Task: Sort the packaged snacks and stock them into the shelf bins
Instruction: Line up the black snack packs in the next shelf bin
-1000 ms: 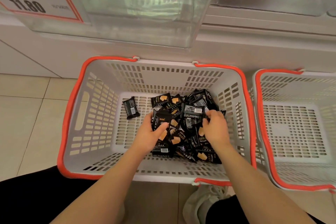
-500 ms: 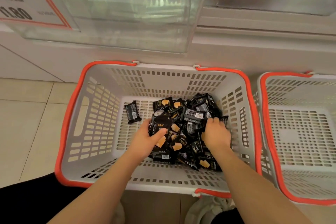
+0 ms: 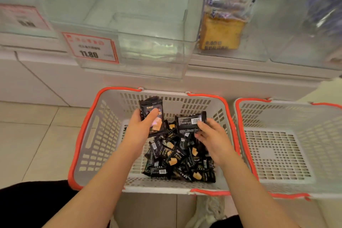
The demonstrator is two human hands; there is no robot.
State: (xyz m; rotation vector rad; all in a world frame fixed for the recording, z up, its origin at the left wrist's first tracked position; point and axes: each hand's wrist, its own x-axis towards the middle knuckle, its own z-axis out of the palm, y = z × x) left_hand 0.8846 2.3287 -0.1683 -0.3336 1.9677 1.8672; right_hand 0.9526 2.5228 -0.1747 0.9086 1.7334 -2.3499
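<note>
Both hands have lifted from the pile (image 3: pixel 177 157) in the basket (image 3: pixel 88 135): left hand (image 3: pixel 140 126) grips a snack packet (image 3: pixel 152 114), right hand (image 3: pixel 212 135) pinches another packet (image 3: pixel 190 121), ready for the clear bin (image 3: pixel 153 55) above.

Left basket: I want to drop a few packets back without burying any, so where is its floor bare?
Bare floor lies along the left wall of the left basket, beside the left hand, and in a strip at the near wall. The pile of black packets crowds the middle and right. The right basket shows only bare floor.
</note>
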